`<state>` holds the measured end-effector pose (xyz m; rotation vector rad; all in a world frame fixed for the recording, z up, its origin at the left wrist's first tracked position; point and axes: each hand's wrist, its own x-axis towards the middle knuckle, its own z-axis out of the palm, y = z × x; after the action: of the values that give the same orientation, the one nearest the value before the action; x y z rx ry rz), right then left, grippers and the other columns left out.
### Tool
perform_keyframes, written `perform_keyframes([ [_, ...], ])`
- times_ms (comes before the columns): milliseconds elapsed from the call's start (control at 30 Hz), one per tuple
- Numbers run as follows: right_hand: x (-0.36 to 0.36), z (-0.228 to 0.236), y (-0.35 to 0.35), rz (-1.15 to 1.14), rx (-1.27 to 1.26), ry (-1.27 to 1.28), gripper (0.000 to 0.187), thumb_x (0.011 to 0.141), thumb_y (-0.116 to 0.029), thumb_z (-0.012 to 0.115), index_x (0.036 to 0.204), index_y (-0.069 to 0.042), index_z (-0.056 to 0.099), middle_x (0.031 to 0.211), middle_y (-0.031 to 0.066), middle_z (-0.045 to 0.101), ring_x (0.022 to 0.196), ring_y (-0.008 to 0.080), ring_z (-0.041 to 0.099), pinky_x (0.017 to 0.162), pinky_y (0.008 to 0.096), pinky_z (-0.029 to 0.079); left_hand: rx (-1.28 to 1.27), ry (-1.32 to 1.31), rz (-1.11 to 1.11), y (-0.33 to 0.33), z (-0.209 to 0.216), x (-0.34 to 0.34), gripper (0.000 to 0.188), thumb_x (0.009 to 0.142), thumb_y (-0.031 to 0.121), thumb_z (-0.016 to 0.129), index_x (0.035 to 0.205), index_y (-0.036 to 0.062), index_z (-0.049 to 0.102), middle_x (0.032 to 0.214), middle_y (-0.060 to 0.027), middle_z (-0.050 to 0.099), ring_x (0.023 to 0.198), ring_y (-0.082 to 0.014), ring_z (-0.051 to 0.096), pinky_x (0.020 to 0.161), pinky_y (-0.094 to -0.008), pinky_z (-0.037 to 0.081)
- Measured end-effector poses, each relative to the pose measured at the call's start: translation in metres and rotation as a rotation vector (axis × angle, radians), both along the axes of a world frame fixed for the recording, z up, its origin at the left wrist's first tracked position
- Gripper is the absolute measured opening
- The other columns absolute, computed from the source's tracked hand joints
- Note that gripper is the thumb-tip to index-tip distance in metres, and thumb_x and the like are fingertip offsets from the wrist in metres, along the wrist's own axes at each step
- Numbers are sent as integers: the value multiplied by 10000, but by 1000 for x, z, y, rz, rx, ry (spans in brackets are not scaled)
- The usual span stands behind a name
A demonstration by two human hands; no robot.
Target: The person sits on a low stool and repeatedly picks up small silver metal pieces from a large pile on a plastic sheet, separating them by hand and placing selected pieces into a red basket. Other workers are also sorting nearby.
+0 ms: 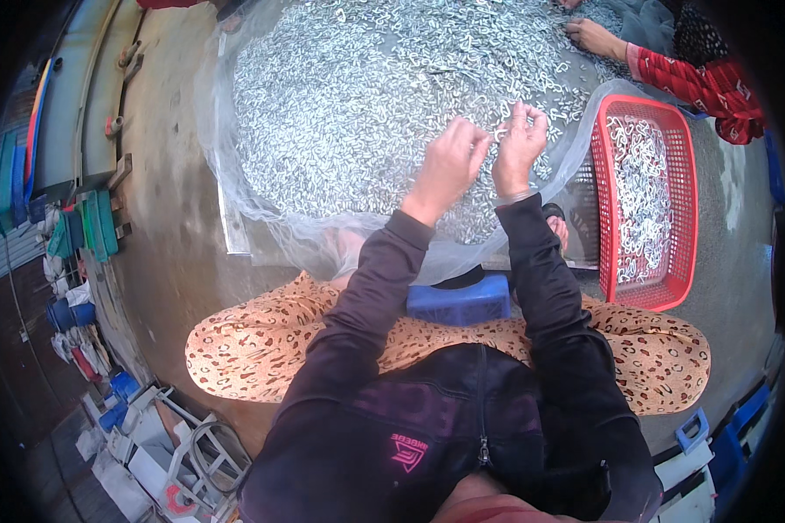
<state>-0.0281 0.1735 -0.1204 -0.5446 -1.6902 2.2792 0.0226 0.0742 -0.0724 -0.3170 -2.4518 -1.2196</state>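
Observation:
A wide layer of small silvery-white pieces [323, 113] lies in front of me on a pale mesh net [275, 216]. Many are bent into curls or loops; their kind is too small to make out. Above the near right part of the layer, my left hand [449, 166] is closed, fingertips together, and whatever they pinch is hidden. Close beside it, my right hand [518, 150] is closed too, pinching a small curled silvery piece at its fingertips. To the right, a red perforated plastic basket [604, 218] contains many similar curled pieces [641, 192].
Across the net at upper right, another person's hand [595, 39] with a red sleeve [693, 83] reaches over the pieces. A blue plastic stool [459, 301] stands between my knees. Tubs and crates [98, 225] line the left side; assorted gear [170, 453] lies behind on the left.

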Motion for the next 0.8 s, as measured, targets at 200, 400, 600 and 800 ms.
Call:
perform_keyframes([
  [200,-3,-7,10,-140,-254,-38,138,956,-163,546,942,-54,462,629,12,499,490,53,423,444,218,344,57,16,24,31,-11,9,119,818,39,655,842,12,542,770,-111,547,656,-270,586,533,-347,464],
  [400,-1,-3,6,49,287,213,84,936,-105,554,979,-50,508,687,-26,508,565,26,439,475,192,335,162,-197,65,22,-24,7,124,824,69,658,837,-1,558,735,-105,567,629,-211,571,558,-313,446],
  [600,-19,16,28,-1,67,134,102,946,-133,548,956,-43,503,712,15,547,598,75,489,529,238,395,206,-258,93,13,-13,2,103,811,97,678,773,26,613,661,-10,569,571,-62,485,527,-254,405],
  [800,-31,15,58,646,-1196,48,187,914,-175,565,789,-74,470,637,-16,326,623,113,357,505,200,314,1191,-455,-158,-36,4,-10,96,770,60,579,691,46,526,883,-87,592,758,-198,552,637,-270,438],
])
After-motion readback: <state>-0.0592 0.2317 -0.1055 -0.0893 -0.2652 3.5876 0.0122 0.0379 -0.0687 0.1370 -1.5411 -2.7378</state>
